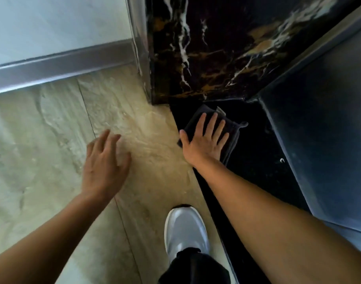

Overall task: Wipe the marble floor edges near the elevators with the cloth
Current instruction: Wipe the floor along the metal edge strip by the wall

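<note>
A dark folded cloth (233,128) is being pressed flat against the black marble floor edge (255,171) by the right hand (204,138), whose fingers are being held spread wide over the fabric, palm down, with nothing gripped between them. The cloth is lying on the black strip just near of the black, gold-veined marble pillar (206,50), close to the line where the black strip is met by the beige marble floor (52,140). A small light tag is being shown at the far corner of the cloth. The left hand (106,160) is being held open and empty on or just above the beige floor, to the left of the cloth and apart from it, fingers loosely spread; actual contact with the stone cannot be told. To the right, a dark metal elevator door (329,119) is being seen rising from the black strip. A metal baseboard (63,66) is running along the pale wall at far left. A grey shoe (183,230) is being planted near the bottom, astride the beige and black boundary.
</note>
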`<state>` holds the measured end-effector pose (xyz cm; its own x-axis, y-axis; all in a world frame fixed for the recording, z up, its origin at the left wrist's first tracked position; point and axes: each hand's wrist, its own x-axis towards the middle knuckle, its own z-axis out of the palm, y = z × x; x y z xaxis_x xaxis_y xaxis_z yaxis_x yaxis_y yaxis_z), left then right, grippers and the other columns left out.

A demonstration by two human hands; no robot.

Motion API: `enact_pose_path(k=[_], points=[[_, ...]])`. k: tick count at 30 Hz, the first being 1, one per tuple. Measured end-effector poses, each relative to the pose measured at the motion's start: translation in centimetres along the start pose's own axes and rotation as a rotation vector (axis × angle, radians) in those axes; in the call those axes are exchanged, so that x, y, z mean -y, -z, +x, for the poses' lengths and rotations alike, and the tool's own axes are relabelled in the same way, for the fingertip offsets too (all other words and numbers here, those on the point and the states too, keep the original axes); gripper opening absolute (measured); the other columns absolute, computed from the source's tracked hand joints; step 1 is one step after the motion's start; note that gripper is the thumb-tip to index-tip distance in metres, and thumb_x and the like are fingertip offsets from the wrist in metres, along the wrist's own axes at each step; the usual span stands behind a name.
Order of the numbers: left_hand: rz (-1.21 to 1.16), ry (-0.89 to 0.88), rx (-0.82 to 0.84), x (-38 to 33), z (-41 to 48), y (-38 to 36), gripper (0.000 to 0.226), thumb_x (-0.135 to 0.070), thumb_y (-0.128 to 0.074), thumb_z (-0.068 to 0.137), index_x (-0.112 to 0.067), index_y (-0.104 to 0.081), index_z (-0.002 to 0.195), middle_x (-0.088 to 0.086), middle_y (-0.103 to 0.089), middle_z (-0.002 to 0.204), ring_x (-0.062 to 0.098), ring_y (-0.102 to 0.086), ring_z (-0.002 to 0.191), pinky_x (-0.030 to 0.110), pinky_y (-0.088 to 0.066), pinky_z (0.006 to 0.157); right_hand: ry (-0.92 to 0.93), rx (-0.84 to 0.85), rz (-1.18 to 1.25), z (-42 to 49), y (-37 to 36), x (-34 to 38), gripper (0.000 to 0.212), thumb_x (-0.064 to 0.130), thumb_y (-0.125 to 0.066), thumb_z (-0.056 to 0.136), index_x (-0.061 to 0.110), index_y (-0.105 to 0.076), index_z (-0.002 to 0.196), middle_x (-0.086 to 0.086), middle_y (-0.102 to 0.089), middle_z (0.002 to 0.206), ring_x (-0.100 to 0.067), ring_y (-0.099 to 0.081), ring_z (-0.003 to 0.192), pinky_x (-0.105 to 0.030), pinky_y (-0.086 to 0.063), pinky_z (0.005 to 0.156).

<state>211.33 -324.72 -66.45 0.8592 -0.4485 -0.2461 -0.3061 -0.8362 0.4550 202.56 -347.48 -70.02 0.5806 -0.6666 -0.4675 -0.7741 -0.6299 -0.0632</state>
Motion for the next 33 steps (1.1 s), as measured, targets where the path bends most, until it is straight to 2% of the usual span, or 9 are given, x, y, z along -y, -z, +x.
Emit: enact_pose_path(k=[3, 7, 10, 12, 16, 20, 28, 31, 33], points=[[0.127, 0.175, 0.022, 3.1, 0.1, 1.1, 0.078, -0.057, -0.042, 0.095, -0.015, -0.022, 0.157, 0.016, -0.009, 0.167, 0.036, -0.004, 0.154, 0.050, -0.010, 0.124, 0.257, -0.070, -0.089, -0.9, -1.7, 5.5, 0.078, 0.062, -0.016, 0.094, 0.022, 0.013, 0.154, -0.011, 0.020, 0.164, -0.039, 0.020, 0.148, -0.061, 0.011, 0.117], [0.199, 0.324, 0.059, 5.9, -1.3, 0.7, 0.083, -0.069, -0.027, 0.092, -0.024, -0.008, 0.159, 0.014, 0.004, 0.168, 0.043, 0.008, 0.152, 0.060, -0.005, 0.121, 0.642, 0.033, -0.195, -1.5, -2.2, 9.9, 0.070, 0.061, -0.015, 0.097, 0.030, 0.008, 0.155, -0.002, 0.021, 0.164, -0.031, 0.025, 0.148, -0.058, 0.012, 0.116], [0.237, 0.303, 0.078, 6.8, -1.8, 0.0, 0.091, -0.080, -0.021, 0.087, -0.029, 0.005, 0.158, 0.010, 0.014, 0.167, 0.042, 0.015, 0.151, 0.061, 0.001, 0.121, 0.895, -0.005, -0.262, 1.3, -0.7, 5.9, 0.059, 0.057, -0.017, 0.099, 0.043, -0.001, 0.154, 0.006, 0.009, 0.166, -0.023, 0.015, 0.151, -0.048, 0.011, 0.120], [0.251, 0.311, 0.099, 6.8, -1.6, -0.4, 0.100, -0.086, -0.015, 0.080, -0.027, 0.009, 0.157, 0.011, 0.018, 0.167, 0.044, 0.019, 0.150, 0.061, 0.007, 0.120, 0.778, -0.093, -0.306, 3.2, 0.9, -1.3, 0.056, 0.057, -0.013, 0.098, 0.049, 0.004, 0.151, 0.007, 0.004, 0.167, -0.023, 0.006, 0.153, -0.046, 0.003, 0.120], [0.274, 0.325, 0.102, 6.0, -1.6, -0.8, 0.101, -0.081, -0.015, 0.080, -0.023, 0.014, 0.158, 0.013, 0.025, 0.164, 0.043, 0.027, 0.148, 0.062, 0.010, 0.119, 0.081, -0.128, -0.138, 4.7, 3.7, -14.9, 0.065, 0.065, 0.002, 0.089, 0.047, 0.016, 0.149, 0.001, 0.009, 0.167, -0.029, 0.002, 0.152, -0.055, -0.008, 0.121], [0.277, 0.323, 0.086, 6.0, -1.7, -1.2, 0.098, -0.079, -0.013, 0.082, -0.023, 0.017, 0.157, 0.014, 0.027, 0.163, 0.042, 0.029, 0.147, 0.063, 0.010, 0.119, -0.146, -0.136, 0.014, 2.9, 1.4, -9.7, 0.063, 0.060, -0.006, 0.093, 0.044, 0.011, 0.152, -0.004, 0.013, 0.166, -0.032, 0.010, 0.152, -0.058, -0.001, 0.120], [0.276, 0.312, 0.102, 6.2, -1.9, -1.2, 0.098, -0.080, -0.013, 0.083, -0.023, 0.018, 0.157, 0.013, 0.028, 0.163, 0.041, 0.029, 0.147, 0.063, 0.009, 0.119, 0.706, 0.061, -0.193, -3.1, -2.9, 8.5, 0.058, 0.057, -0.015, 0.096, 0.051, 0.007, 0.149, 0.001, 0.027, 0.162, -0.031, 0.031, 0.146, -0.058, 0.017, 0.115], [0.273, 0.318, 0.105, 6.4, -1.8, -1.3, 0.099, -0.081, -0.012, 0.082, -0.024, 0.016, 0.157, 0.013, 0.026, 0.164, 0.041, 0.028, 0.148, 0.064, 0.008, 0.119, 0.860, 0.055, -0.262, -1.2, -1.6, 6.7, 0.056, 0.063, -0.012, 0.095, 0.057, 0.010, 0.146, 0.006, 0.023, 0.163, -0.026, 0.026, 0.148, -0.051, 0.017, 0.117], [0.263, 0.312, 0.121, 6.6, -1.7, -1.2, 0.100, -0.083, -0.014, 0.082, -0.024, 0.017, 0.157, 0.013, 0.026, 0.164, 0.042, 0.028, 0.147, 0.065, 0.010, 0.118, 0.755, 0.006, -0.279, 1.6, 0.3, 1.8, 0.056, 0.066, -0.009, 0.093, 0.059, 0.011, 0.145, 0.007, 0.018, 0.165, -0.025, 0.019, 0.150, -0.048, 0.011, 0.118]])
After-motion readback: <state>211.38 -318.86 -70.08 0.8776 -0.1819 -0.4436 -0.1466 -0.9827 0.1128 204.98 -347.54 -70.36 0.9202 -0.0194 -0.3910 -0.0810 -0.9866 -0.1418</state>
